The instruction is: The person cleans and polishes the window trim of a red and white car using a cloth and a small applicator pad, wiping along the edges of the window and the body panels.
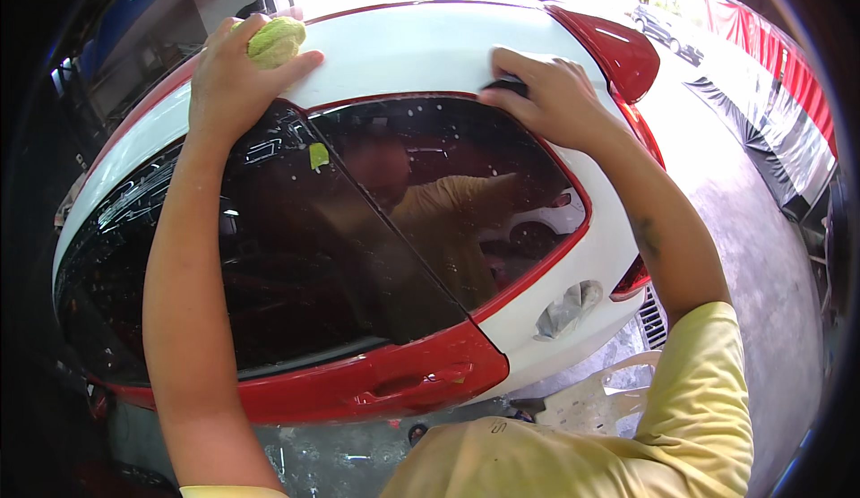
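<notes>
The left hand (235,77) has its grip closed around a yellow-green sponge (276,41), held at the fingertips and pressed against the white roof (421,55) of the car, just above the top edge of the rear side window (448,202). The sponge sits at the far end of the hand, on the side away from the wrist, with its long axis lying roughly along the roof edge.

The right hand (546,95) lies flat on the same roof strip, further toward the car's red tail lamp (618,50). Its grip is closed down over a small dark pad (508,86), mostly hidden under the fingers, touching the window's upper red trim (394,101).

Relative to the window, both hands work along its top border: the left hand above the front corner, the right hand above the rear corner.
</notes>
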